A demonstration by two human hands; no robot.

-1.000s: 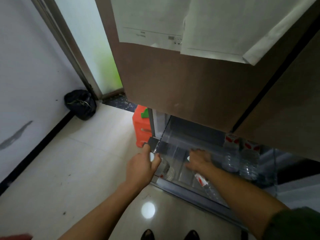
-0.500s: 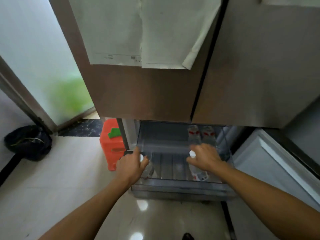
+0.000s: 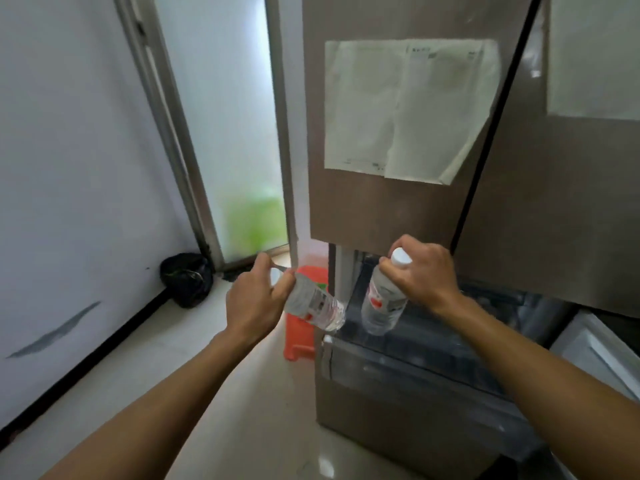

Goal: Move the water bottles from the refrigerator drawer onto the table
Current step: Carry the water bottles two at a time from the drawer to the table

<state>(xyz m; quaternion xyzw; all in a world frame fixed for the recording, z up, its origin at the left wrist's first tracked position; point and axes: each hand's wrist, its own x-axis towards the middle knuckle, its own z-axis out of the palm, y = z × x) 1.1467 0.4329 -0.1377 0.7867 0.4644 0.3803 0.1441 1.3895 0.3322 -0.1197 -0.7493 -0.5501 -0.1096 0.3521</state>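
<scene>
- Our left hand (image 3: 254, 299) grips 1 water bottle (image 3: 317, 304), tilted.
- Our right hand (image 3: 424, 273) holds another bottle (image 3: 381, 306) above the open fridge drawer (image 3: 415, 362).

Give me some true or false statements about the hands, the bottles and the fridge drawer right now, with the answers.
The left hand and right hand each grip a water bottle. True.
The right bottle has a blue cap. False: its cap is white.
The refrigerator drawer is pushed shut. False: it is pulled out.
A black bag lies on the floor by the wall. True.
The left bottle stands in the drawer. False: it is held tilted in the air.
</scene>
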